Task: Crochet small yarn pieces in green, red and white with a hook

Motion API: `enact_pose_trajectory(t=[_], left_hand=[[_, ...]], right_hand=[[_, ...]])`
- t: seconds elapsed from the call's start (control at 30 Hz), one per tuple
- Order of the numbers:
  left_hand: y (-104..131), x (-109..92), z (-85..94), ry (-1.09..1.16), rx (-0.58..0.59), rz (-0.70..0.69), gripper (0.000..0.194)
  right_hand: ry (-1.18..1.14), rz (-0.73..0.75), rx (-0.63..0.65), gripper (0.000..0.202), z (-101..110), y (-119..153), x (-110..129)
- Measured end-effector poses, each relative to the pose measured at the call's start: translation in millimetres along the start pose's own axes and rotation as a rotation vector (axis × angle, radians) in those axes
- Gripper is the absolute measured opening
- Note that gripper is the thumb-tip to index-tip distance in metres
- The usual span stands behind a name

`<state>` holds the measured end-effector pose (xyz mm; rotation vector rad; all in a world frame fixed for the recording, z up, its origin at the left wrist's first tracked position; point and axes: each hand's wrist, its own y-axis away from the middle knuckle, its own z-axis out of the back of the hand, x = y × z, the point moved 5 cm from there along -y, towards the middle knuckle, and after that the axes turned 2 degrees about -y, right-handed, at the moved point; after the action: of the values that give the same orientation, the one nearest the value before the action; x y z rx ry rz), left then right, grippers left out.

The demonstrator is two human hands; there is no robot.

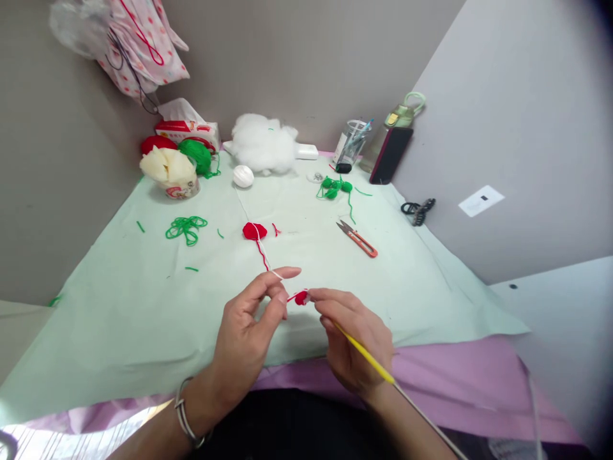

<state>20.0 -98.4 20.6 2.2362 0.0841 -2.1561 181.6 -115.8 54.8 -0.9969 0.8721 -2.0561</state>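
My left hand (pixel 251 316) pinches yarn between thumb and fingers, its index finger stretched out with white yarn (pixel 265 255) running over it. My right hand (pixel 357 332) is closed around a crochet hook with a yellow handle (pixel 366 358), whose rear end points down to the right. Between the two hands is a small red and white crocheted piece (pixel 301 298), close to my right fingertips; the hook's tip cannot be made out. Beyond my left hand lies a red yarn bundle (pixel 254 231), and farther back a white yarn ball (pixel 243 176).
Orange-handled thread snips (pixel 358 239) lie to the right. Green crocheted pieces (pixel 335 187) and a loose green yarn tangle (pixel 186 229) rest on the pale cloth. White stuffing (pixel 263 144), a tissue box (pixel 189 131), a bottle (pixel 378 150) and a phone (pixel 391 155) stand at the back.
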Motion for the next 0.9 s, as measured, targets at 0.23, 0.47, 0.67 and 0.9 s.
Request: enact_pose_trajectory(t=[0.23, 0.47, 0.67, 0.9], left_hand=[[-1, -4, 0.3, 0.276, -0.059, 0.023, 0.011], [-7, -9, -4.8, 0.407, 0.078, 0.133, 0.033], [-8, -17, -1.4, 0.019, 0.096, -0.007, 0.048], [-9, -21, -0.7, -0.225, 0.101, -0.173, 0.044]], right_hand=[[0.034, 0.064, -0.013, 0.023, -3, 1, 4], [0.05, 0.18, -0.032, 0.025, -4, -1, 8], [0.085, 0.193, -0.006, 0.017, -4, -3, 11], [0.028, 0.14, -0.013, 0.027, -4, 0, 7]])
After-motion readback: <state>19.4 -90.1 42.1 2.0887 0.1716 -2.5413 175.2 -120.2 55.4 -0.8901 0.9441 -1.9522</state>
